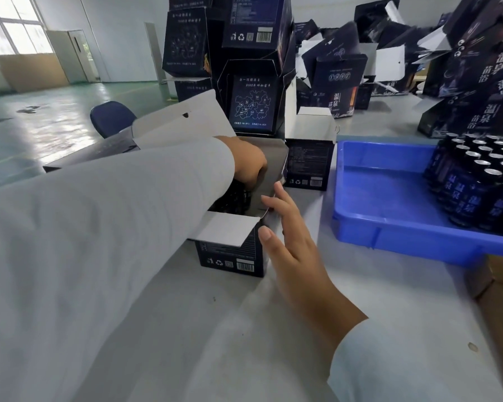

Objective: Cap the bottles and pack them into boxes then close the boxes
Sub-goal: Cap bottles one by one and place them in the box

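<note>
— What did the open box [233, 250] hold?

— Dark bottles [235, 195], packed inside; it stood mid-desk [375, 285], flaps up. The left hand [249, 162] reached in with fingers curled; whether it gripped a bottle, I could not tell.

— The other hand?

— The right hand [291, 236] lay flat, fingers straight, against the box's right wall.

— Other containers?

— A blue plastic tray [389, 204] at the desk's right edge held silver-capped dark bottles [482, 181] in its far right corner. Printed card boxes [253, 108] were stacked along the far edge.
</note>
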